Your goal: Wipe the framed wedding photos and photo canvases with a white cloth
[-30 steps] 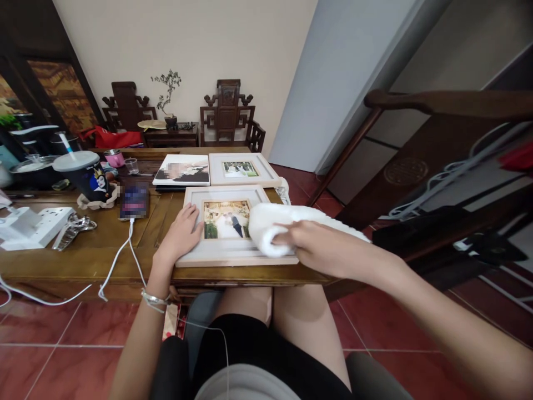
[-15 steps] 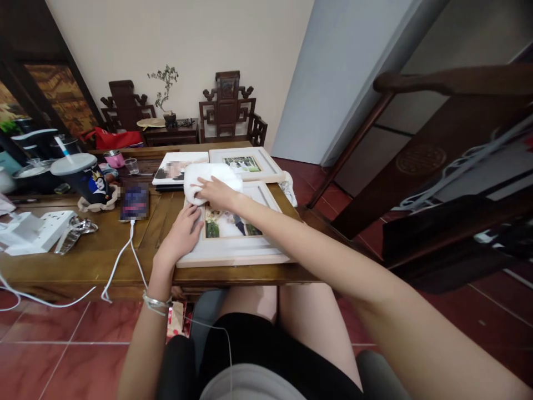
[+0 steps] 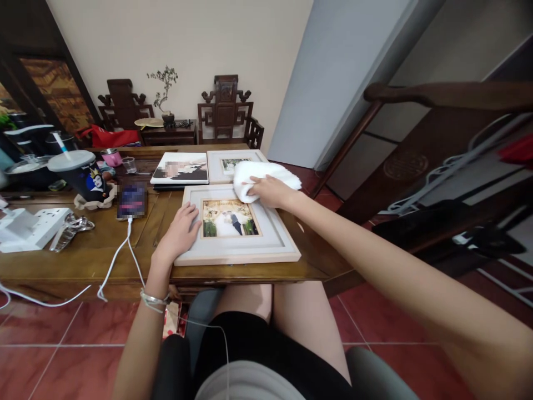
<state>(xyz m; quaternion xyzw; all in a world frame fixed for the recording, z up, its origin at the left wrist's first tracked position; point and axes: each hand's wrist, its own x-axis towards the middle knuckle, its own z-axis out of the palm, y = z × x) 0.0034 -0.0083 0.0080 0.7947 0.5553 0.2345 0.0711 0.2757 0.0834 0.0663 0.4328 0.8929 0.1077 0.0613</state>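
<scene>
A white picture frame (image 3: pixel 195 251) with a wedding photo lies flat at the table's front edge. On its left border rests my left hand (image 3: pixel 182 229), fingers stretched out. My right hand (image 3: pixel 272 191) presses a folded white fluffy cloth (image 3: pixel 266 173) onto the far right corner of that frame, its fingers curled over the cloth. Behind lies a second picture frame (image 3: pixel 214 166), partly covered by the cloth. A white-edged photo panel (image 3: pixel 183 168) sits to its left, on top of something dark.
The wooden table (image 3: pixel 154 244) carries a phone (image 3: pixel 132 201) with a white cable, a lidded cup (image 3: pixel 85 175), a small clear cup (image 3: pixel 129 165), a pink cup (image 3: pixel 111 158) and a power strip (image 3: pixel 39 228). A wooden chair (image 3: pixel 400 161) stands close on the right.
My right hand has slid the cloth from the frame's far left corner to its far right corner, uncovering the wedding photo. My left hand stays on the left border.
</scene>
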